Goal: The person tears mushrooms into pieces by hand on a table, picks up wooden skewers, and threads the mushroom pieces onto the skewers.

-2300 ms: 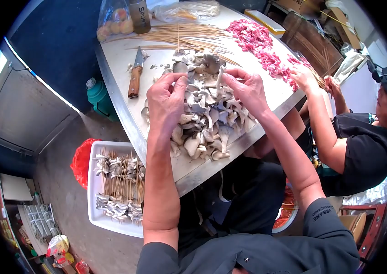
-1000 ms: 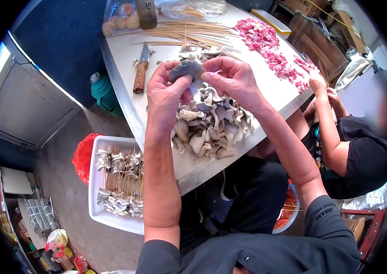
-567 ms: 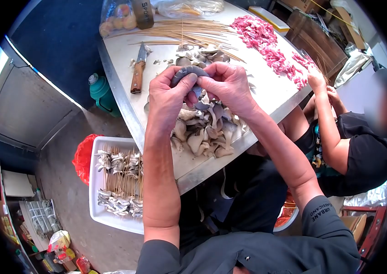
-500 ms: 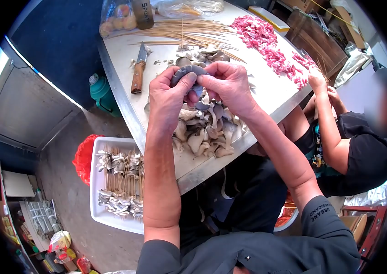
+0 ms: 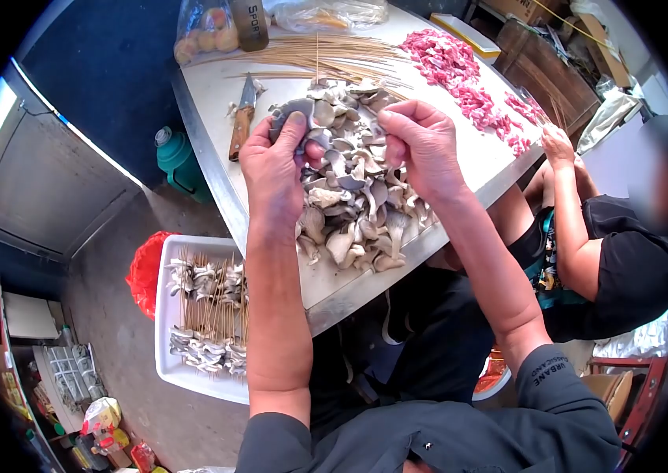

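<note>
Mushroom (image 5: 301, 105): one grey cap, raised in the left hand (image 5: 275, 169).
Left hand: pinching it between thumb and fingers.
Right hand (image 5: 428, 150): fingers curled toward the thumb; cannot tell whether they pinch anything.
Pile (image 5: 357, 183): loose mushrooms on the white table (image 5: 480, 158), beneath the hands.
Knife (image 5: 243, 123): wooden-handled, just beside the left hand.
Skewers (image 5: 310, 55): spread beyond the pile.

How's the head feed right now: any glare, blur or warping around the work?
Head view, edges: fisheye warping, black corners; head view, left: near-white glare beside the grey door; head view, right: the co-worker's head is blurred out; head view, middle: left hand, right hand and mushroom pile are brightly lit and readable.
</note>
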`<state>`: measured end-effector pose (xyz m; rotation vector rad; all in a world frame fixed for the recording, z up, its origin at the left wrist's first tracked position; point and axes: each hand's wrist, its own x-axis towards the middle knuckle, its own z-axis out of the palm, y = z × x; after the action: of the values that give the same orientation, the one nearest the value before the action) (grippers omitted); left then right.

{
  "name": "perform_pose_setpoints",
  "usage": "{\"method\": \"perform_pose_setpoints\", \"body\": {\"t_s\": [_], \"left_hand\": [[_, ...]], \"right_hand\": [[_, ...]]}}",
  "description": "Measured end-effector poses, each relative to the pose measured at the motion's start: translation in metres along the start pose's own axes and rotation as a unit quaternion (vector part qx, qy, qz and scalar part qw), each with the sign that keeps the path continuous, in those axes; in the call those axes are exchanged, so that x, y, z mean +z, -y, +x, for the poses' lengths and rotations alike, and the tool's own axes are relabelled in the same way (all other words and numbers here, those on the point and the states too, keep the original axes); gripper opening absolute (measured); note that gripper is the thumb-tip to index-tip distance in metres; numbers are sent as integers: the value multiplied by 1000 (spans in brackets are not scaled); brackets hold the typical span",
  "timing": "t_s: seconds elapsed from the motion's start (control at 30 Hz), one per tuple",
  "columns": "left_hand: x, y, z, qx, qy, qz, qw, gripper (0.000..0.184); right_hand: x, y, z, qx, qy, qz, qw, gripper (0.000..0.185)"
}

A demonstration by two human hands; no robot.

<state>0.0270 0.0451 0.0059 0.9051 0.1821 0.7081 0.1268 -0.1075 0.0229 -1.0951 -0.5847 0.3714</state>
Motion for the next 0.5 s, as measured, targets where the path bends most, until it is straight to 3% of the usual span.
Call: {"method": "perform_pose_setpoints", "body": {"t_s": [0.1, 0.2, 0.27, 0.5], "left_hand": [[3, 1, -2, -25, 30, 21, 999, 13], [6, 3, -4, -37, 56, 48, 997, 15], [5, 4, -5, -7, 87, 139, 986, 16], [3, 2, -6, -41, 167, 188, 967, 15]], "right_hand": [[-10, -1, -5, 20, -17, -117, 993, 9], [-23, -10, -9, 46, 1, -206, 978, 24], [-24, -9, -12, 47, 12, -216, 975, 27], [-9, 0, -14, 8, 80, -209, 975, 29]]}}
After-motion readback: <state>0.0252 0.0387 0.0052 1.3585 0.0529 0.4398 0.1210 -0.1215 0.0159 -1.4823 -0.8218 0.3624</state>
